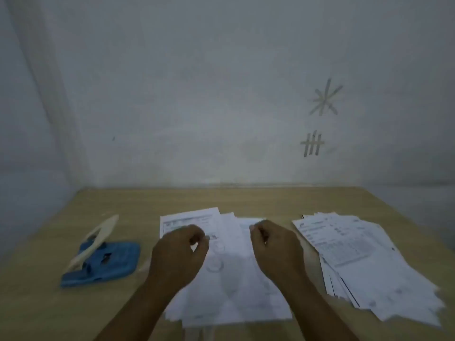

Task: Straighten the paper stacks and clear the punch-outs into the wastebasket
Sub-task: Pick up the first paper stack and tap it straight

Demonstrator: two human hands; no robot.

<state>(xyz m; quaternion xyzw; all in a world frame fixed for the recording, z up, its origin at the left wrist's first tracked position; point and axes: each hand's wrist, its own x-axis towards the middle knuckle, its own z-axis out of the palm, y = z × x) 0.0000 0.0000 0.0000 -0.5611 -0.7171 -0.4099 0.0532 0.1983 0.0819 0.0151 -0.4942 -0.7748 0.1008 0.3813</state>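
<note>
Both forearms are coming in from the bottom edge over the middle paper stack (pixel 229 286), which is lying messy and fanned out on the wooden table (pixel 44 303); the left hand (pixel 178 252) is hovering over the stack's left part with fingers curled and thumb meeting fingertips, the frame's too blurry to say if it's pinching a sheet; the right hand (pixel 275 247) is doing the same over the right part, fingers curled in, can't tell if it's got hold of anything either; off to the right a second stack (pixel 364 262) is sitting splayed just beside the first; on the left, well apart, a blue hole punch (pixel 103 262) with a pale handle is sitting; behind everything the wall (pixel 197 94) is showing tally-like marks (pixel 312 143).
</note>
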